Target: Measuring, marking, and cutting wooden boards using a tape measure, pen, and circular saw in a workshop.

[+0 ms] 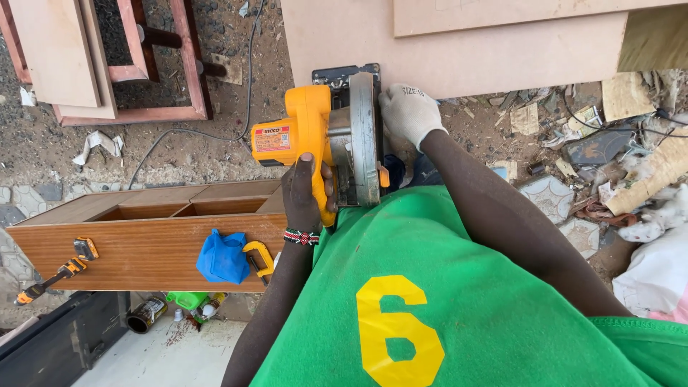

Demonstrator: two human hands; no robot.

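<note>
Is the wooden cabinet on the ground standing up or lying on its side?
Lying on its side. The cabinet rests lengthwise on the ground, its open compartments facing up, with a blue cloth and clamp on its broad panel.

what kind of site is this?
Likely an outdoor carpentry yard: bare dirt ground, stacked boards, a brown cabinet carcass, and a yellow circular saw gripped by the left hand.

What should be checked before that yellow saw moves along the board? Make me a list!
1. Left hand gripping circular saw handle: ok.
2. Right hand, gloved, beside the blade guard: not ok, very close.
3. Left hand gloved: not ok, bare.
4. Saw base flat on board: cannot tell.
5. Cable away from blade: ok, it trails left on the ground.
6. Board held firm: cannot tell.
</note>
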